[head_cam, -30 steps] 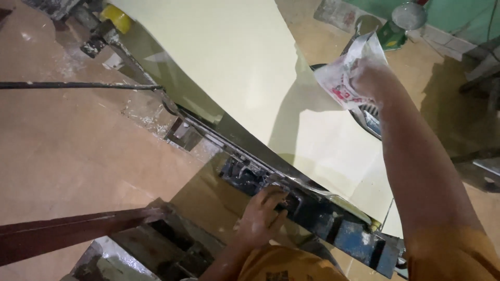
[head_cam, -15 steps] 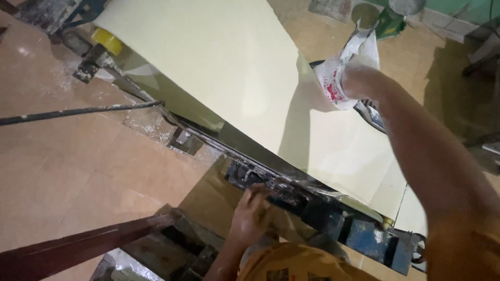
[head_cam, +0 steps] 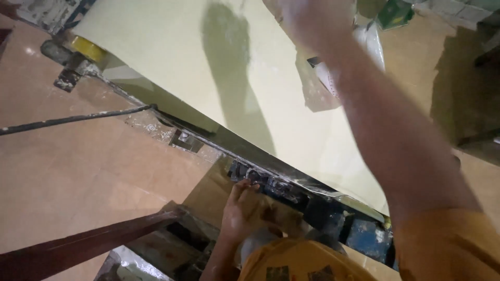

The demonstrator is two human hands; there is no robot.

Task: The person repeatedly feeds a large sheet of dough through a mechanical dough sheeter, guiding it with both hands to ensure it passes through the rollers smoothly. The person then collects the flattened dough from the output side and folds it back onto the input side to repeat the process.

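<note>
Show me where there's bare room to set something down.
Free: the pale sheet between the yellow roll and the right hand; the floor below the cable. Crowded: the sheet's near edge by the left hand.

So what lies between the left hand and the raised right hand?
In the head view, the pale yellow sheet spans between the left hand and the right hand.

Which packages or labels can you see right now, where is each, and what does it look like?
Plastic bag: on the pale yellow sheet beside the right forearm, crumpled, white with red print.
Green package: top edge on the floor past the sheet, boxy, green with lighter marks.
Yellow tape roll: upper left at the sheet's edge, round.
</note>
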